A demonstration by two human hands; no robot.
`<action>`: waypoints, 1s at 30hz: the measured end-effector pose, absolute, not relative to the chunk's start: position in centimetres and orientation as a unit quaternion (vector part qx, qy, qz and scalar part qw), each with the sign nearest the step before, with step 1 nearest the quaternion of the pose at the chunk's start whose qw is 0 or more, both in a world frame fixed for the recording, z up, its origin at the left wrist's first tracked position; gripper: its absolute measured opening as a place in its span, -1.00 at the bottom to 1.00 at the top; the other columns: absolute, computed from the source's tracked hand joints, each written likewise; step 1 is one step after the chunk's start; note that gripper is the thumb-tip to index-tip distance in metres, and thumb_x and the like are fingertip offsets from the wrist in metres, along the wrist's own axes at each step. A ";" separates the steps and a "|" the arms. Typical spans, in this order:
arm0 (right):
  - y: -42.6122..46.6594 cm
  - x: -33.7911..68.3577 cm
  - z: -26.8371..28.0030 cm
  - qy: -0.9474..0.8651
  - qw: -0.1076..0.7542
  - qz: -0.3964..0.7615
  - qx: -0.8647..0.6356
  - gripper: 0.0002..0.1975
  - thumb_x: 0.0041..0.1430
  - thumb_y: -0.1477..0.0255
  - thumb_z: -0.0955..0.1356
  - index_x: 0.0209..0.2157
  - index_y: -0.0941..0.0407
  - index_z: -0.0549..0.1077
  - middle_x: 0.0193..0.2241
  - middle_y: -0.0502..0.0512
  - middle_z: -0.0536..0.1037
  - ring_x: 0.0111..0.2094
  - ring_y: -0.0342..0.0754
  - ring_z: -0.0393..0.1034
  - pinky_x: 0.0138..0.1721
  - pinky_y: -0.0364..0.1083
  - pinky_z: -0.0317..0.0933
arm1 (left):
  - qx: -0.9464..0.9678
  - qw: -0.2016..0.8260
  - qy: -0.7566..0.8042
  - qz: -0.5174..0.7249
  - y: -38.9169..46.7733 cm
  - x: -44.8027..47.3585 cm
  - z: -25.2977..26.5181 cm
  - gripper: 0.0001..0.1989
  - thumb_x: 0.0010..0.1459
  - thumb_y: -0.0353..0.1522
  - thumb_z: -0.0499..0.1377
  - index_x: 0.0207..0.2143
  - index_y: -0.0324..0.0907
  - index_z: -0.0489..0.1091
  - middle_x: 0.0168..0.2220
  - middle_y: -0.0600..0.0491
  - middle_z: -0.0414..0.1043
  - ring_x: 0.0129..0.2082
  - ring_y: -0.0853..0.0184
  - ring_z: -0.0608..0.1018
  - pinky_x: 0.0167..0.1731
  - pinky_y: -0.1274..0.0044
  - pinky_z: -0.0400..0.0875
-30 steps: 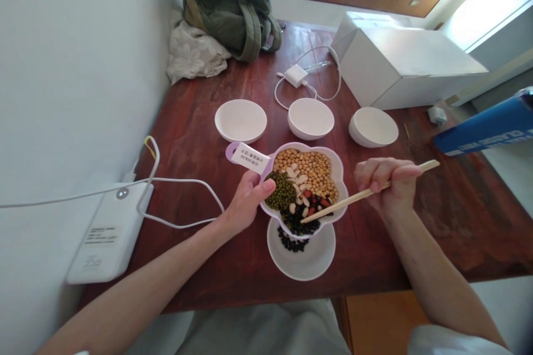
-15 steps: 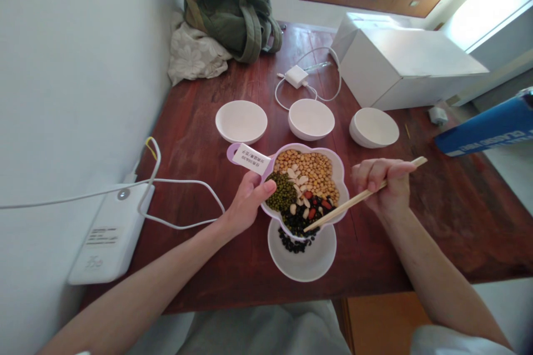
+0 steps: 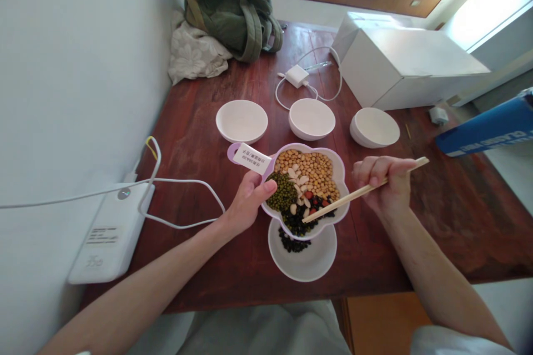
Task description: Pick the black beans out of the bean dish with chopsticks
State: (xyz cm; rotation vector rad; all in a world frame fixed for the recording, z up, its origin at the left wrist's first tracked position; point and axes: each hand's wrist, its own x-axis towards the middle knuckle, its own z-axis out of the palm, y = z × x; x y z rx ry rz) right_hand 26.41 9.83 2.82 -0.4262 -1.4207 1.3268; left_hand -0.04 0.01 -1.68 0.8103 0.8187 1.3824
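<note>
My left hand [image 3: 250, 202] grips a flower-shaped tray with a purple rim [image 3: 342, 177], its thumb over the edge beside the green mung beans [image 3: 281, 193]. The tray also holds yellow soybeans [image 3: 312, 169], pale peanut halves [image 3: 297, 176], a few red pieces and black beans [image 3: 296, 224]. A labelled handle [image 3: 250, 159] sticks out at its upper left. My right hand [image 3: 385, 183] is closed around wooden chopsticks [image 3: 360, 193], whose tips rest among the black beans. Partly under the tray stands a white bowl [image 3: 302, 266] with black beans in it.
Three white bowls stand behind the tray: left [image 3: 241, 122], middle [image 3: 312, 119] and right [image 3: 375, 127]. A power bank [image 3: 110, 238] with a cable lies at left. Farther back are a green bag [image 3: 233, 5], a charger [image 3: 297, 75] and a white box [image 3: 400, 61]. A blue box [image 3: 487, 125] is at right.
The chopstick tips have moved slightly up and left, away from the tray's near edge. Fewer black beans show at that edge above the bowl. My left hand and the tray have barely moved.
</note>
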 end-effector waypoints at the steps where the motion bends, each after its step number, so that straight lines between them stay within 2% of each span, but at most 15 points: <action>1: 9.8 26.4 2.7 -0.604 0.541 0.558 -0.177 -0.37 0.54 -0.01 0.37 -0.56 0.07 0.57 -0.68 0.05 0.46 -0.72 -0.11 0.22 -0.74 -0.09 -0.01 | 0.354 0.621 0.356 0.602 0.0 0.0 -1.7 -0.32 0.16 0.07 0.49 0.17 -0.18 0.64 0.18 -0.17 0.69 0.30 -0.17 0.62 0.35 0.15 0.48; 4: 9.6 26.5 2.5 -0.617 0.532 0.551 -0.179 -0.37 0.51 -0.03 0.40 -0.55 0.08 0.60 -0.65 0.09 0.51 -0.71 -0.11 0.27 -0.72 -0.09 0.04 | 0.358 0.618 0.355 0.603 0.0 0.0 -1.6 -0.33 0.17 0.08 0.48 0.14 -0.19 0.66 0.13 -0.18 0.72 0.29 -0.19 0.63 0.36 0.13 0.47; 8: 9.5 26.8 2.4 -0.629 0.530 0.540 -0.178 -0.34 0.49 -0.05 0.41 -0.58 0.09 0.61 -0.67 0.09 0.49 -0.70 -0.10 0.30 -0.68 -0.08 0.10 | 0.367 0.614 0.351 0.604 0.1 -0.1 -1.6 -0.30 0.19 0.08 0.46 0.21 -0.17 0.62 0.13 -0.17 0.72 0.30 -0.18 0.62 0.35 0.14 0.48; 14: 9.6 26.7 2.5 -0.615 0.525 0.567 -0.160 -0.35 0.53 -0.03 0.38 -0.56 0.09 0.62 -0.67 0.09 0.51 -0.74 -0.10 0.26 -0.72 -0.08 0.07 | 0.363 0.612 0.356 0.605 0.0 -0.1 -1.8 -0.26 0.17 0.09 0.47 0.24 -0.17 0.61 0.19 -0.17 0.68 0.31 -0.18 0.60 0.32 0.15 0.50; 19: 9.6 26.7 2.5 -0.608 0.527 0.569 -0.170 -0.35 0.50 -0.05 0.39 -0.56 0.08 0.62 -0.67 0.09 0.51 -0.74 -0.10 0.26 -0.73 -0.09 0.06 | 0.359 0.623 0.357 0.596 -0.1 -0.1 -1.9 -0.25 0.19 0.08 0.46 0.26 -0.18 0.59 0.15 -0.18 0.70 0.29 -0.18 0.62 0.26 0.16 0.55; 30: 9.7 26.5 2.5 -0.607 0.524 0.575 -0.162 -0.34 0.52 -0.04 0.37 -0.58 0.07 0.60 -0.69 0.08 0.50 -0.75 -0.11 0.25 -0.73 -0.10 0.07 | 0.362 0.618 0.356 0.600 0.0 -0.1 -1.9 -0.22 0.18 0.09 0.46 0.29 -0.18 0.58 0.20 -0.19 0.68 0.33 -0.21 0.58 0.32 0.12 0.51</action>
